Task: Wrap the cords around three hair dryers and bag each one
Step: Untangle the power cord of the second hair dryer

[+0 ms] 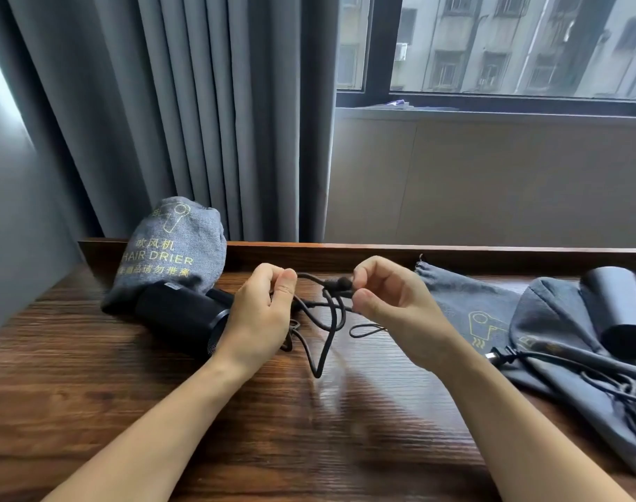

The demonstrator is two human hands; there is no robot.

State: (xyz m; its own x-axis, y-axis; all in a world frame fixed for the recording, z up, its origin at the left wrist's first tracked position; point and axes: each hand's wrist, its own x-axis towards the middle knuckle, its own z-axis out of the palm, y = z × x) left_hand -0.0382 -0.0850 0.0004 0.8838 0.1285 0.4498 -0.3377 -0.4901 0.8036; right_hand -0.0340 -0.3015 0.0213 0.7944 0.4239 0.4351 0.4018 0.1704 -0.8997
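step in hand, as judged: gathering the thin black power cord [323, 320] of the black cylindrical hair dryer [180, 313], lying on its side at left centre of the dark wooden table [236, 411], just left of both hands. wrapping not yet done: cord hanging in loose loops between the hands, lowest loop touching the table.

left hand [262, 313]: fingers curled, pinching the cord near the dryer.
right hand [389, 302]: thumb and fingertips pinching the cord's far end at the plug [341, 284].

grey fabric pouch printed "hair drier" [175, 248]: standing just behind the dryer, far left, apparently filled; contents not visible.

far right: second black hair dryer [621, 313] resting on flat grey pouches [490, 313], its cord [570, 364] loose and unwrapped. third dryer not identifiable.

next move, as judged: calls for winding the slack round the dryer body in even turns, tucking the plug, then fetching an empty pouch from the right.
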